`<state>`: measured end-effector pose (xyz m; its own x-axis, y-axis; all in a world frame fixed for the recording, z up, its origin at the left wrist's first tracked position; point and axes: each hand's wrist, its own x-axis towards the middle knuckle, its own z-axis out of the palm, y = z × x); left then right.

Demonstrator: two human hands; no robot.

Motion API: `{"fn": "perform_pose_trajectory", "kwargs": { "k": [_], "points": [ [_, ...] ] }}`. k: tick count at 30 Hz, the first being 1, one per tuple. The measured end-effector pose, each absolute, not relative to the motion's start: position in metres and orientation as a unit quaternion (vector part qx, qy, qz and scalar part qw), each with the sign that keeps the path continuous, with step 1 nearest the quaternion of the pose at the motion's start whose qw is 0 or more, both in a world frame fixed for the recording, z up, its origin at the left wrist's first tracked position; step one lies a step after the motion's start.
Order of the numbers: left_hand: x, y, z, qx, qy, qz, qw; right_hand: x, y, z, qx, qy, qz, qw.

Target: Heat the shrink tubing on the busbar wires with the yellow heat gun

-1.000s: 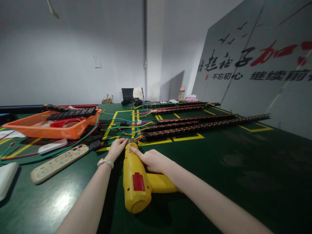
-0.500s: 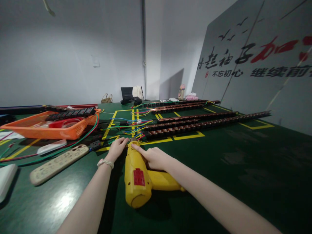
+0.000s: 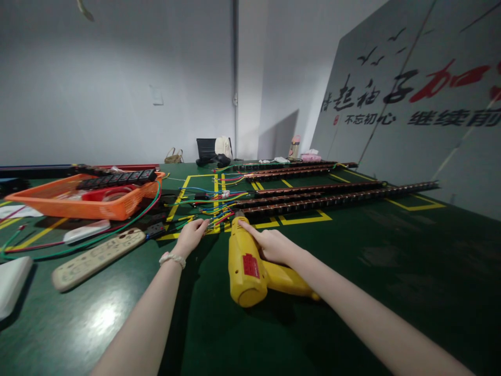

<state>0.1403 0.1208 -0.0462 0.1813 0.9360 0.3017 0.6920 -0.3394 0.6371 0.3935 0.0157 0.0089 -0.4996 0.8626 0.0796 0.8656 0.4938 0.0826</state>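
Heat gun (image 3: 247, 263) shifted right, right hand's (image 3: 276, 245) fingers grasping it; nozzle (image 3: 239, 214) now apart from left hand (image 3: 191, 236), whose fingers pinch wires (image 3: 219, 219).

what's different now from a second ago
The yellow heat gun has moved right and a little farther from the person, opening a gap between its nozzle and the left-hand grip. The right-hand grip moved with it, still holding on; nothing was let go visibly. The left-hand grip stayed by the coloured wires, and the orange basket stayed put.
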Motion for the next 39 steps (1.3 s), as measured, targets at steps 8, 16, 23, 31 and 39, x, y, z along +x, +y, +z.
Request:
{"fn": "perform_pose_trajectory", "kwargs": {
  "k": [8,16,23,31,39],
  "points": [
    [0.139,0.125,-0.049,0.738,0.533,0.366,0.194,0.397,0.011,0.009,-0.482,-0.87,-0.1,0.005],
    [0.139,0.127,-0.05,0.697,0.476,0.449,0.295,0.377,0.006,0.015,-0.447,-0.886,-0.127,-0.004],
    [0.14,0.125,-0.047,0.673,0.477,0.457,0.332,0.344,0.015,0.009,-0.386,-0.915,-0.115,0.023],
    [0.143,0.119,-0.037,0.637,0.498,0.459,0.369,0.338,0.017,0.009,-0.391,-0.915,-0.095,0.037],
    [0.145,0.117,-0.034,0.624,0.49,0.46,0.399,0.34,0.018,0.01,-0.399,-0.912,-0.086,0.028]
  ]
}}
